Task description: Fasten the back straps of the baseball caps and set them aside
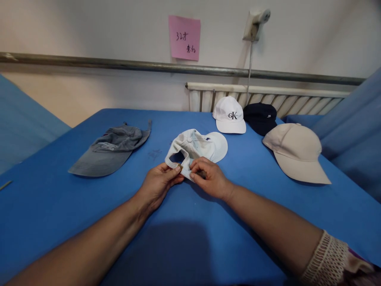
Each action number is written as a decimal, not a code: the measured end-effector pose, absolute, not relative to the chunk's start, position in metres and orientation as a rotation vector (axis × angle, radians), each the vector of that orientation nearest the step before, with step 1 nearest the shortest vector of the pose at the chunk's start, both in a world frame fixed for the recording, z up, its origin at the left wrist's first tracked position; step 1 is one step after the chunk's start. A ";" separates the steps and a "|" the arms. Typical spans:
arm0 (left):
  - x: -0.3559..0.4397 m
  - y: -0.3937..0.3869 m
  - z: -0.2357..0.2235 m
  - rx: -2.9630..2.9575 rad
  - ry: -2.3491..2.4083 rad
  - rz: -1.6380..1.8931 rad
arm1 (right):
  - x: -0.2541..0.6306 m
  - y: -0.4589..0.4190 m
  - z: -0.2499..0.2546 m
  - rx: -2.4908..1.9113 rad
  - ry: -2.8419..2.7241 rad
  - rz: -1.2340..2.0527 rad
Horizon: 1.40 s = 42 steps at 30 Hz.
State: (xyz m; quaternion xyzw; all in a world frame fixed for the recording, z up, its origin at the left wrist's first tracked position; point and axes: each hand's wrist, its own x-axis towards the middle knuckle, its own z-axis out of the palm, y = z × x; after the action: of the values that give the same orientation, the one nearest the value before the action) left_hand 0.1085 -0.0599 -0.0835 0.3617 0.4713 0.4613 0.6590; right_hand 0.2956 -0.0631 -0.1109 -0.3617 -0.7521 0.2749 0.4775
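A pale blue-white cap [198, 147] lies on the blue table [89, 206], its back toward me and its brim pointing away. My left hand [159, 183] pinches the rear strap of this cap from the left. My right hand [208, 178] pinches the same strap from the right, fingers curled over it. The two thumbs nearly meet at the strap's buckle, which is mostly hidden by the fingers.
A grey cap [111, 150] lies to the left. At the back right sit a white cap with a logo [228, 115], a dark navy cap [260, 117] and a beige cap [296, 151]. A radiator [268, 97], a wall rail and a pink note [184, 37] are behind.
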 end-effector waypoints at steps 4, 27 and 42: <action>0.107 -0.060 -0.082 0.797 1.061 1.027 | 0.296 -0.064 -0.112 -0.879 -1.867 0.659; 0.111 -0.062 -0.078 0.840 1.154 0.948 | 0.296 -0.068 -0.109 -0.874 -2.024 0.670; 0.100 -0.053 -0.076 0.485 1.045 1.082 | 0.304 -0.065 -0.103 -0.922 -1.949 0.397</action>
State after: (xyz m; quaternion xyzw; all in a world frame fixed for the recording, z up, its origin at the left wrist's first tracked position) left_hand 0.1003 -0.0525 -0.0764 0.2179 0.4699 0.4866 0.7035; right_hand 0.3042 -0.0649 -0.1026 -0.3741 -0.7908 0.1610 0.4570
